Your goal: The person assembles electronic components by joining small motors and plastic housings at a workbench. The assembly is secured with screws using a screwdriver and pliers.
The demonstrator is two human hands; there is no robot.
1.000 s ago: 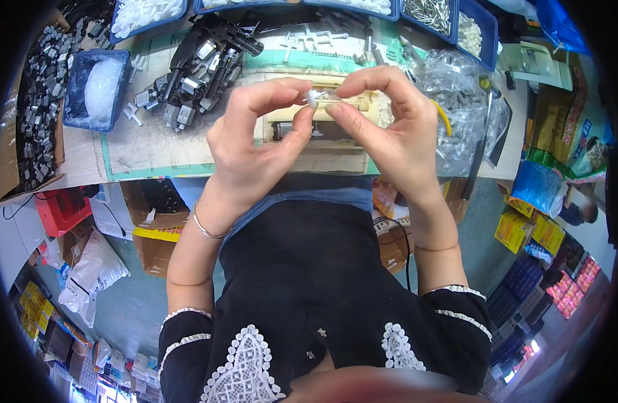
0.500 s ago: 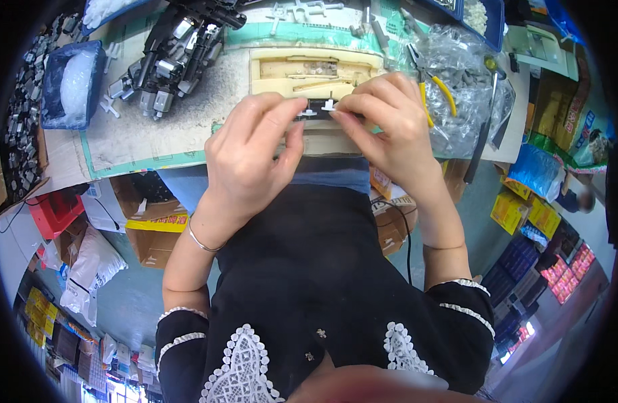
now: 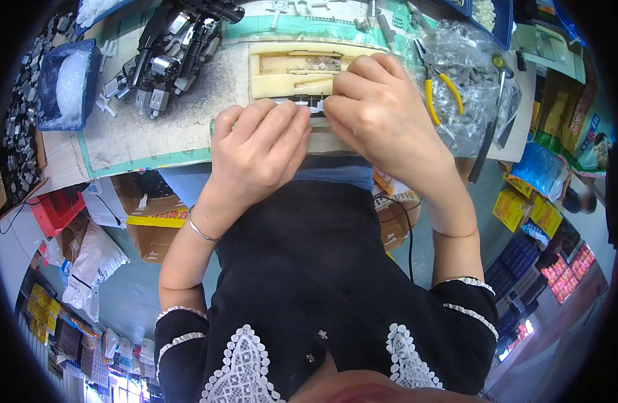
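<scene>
A small dark part with white plastic pieces (image 3: 311,103) lies at the near side of a cream-coloured fixture (image 3: 268,86). My left hand (image 3: 260,144) bends over its left end, the fingers pressed together and their tips hidden beneath. From the right, my right hand (image 3: 384,111) closes on the other end with thumb and curled forefinger. Much of the part is covered by both hands. Pliers with yellow handles (image 3: 430,101) lie just right of my right hand.
Left on the table is a pile of black and silver parts (image 3: 164,64), beside a blue tray (image 3: 48,86) holding white material. Clear plastic bags (image 3: 466,57) and a long dark-shafted screwdriver (image 3: 485,144) lie at the right. White plastic pieces (image 3: 276,15) are scattered at the back.
Both hands have closed in on the part. My left fingers have gone from a raised pinch to lying together over it; my right fingers have curled in tighter.
</scene>
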